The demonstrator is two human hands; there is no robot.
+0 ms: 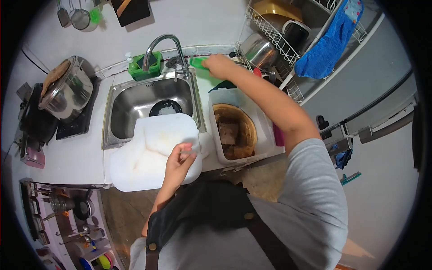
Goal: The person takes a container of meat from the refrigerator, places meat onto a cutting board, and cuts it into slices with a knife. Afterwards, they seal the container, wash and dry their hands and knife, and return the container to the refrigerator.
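My right hand (219, 66) is closed on a green object (198, 62), just right of the faucet (164, 42) at the back of the counter. Over a white board (135, 164), my left hand (179, 165) has its fingers curled with the tips near the thumb; whether it holds anything is too small to tell. The board lies at the sink's front edge, partly over the basin (130, 105). A black dish (165, 108) with pale bits sits in the basin.
A white bin (219, 148) with a brown-stained container stands right of the sink. Behind the sink is a green caddy (145, 69). Steel pots (74, 92) and a stove are at the left. A wire rack (270, 29) and blue cloth (321, 49) are at the upper right.
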